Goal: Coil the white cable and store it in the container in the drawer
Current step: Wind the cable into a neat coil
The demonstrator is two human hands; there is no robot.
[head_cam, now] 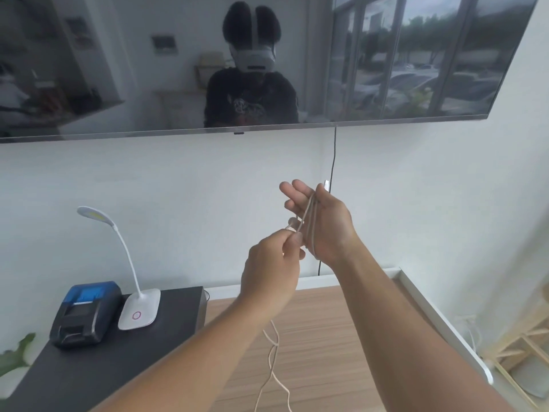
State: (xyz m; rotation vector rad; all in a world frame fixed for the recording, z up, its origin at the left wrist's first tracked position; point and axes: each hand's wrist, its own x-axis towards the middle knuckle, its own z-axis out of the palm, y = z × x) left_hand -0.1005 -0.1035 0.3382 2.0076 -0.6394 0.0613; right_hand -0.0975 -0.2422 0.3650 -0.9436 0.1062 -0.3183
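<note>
The white cable [274, 349] runs in a few loops around my right hand [322, 221], which is raised palm toward me with fingers spread. One white plug end sticks up behind that hand's thumb side. My left hand [271, 269] pinches the cable between thumb and fingers just below the right palm. The loose rest of the cable hangs down under my left forearm and trails over the wooden cabinet top [341, 346]. No drawer or container is in view.
A black side table [89, 367] at the left carries a black-and-blue printer [86, 313] and a white desk lamp [139, 307]. A wall-mounted TV [237, 63] hangs above, with a black cord [332, 162] running down the wall. A wooden rack [523, 352] stands at the right.
</note>
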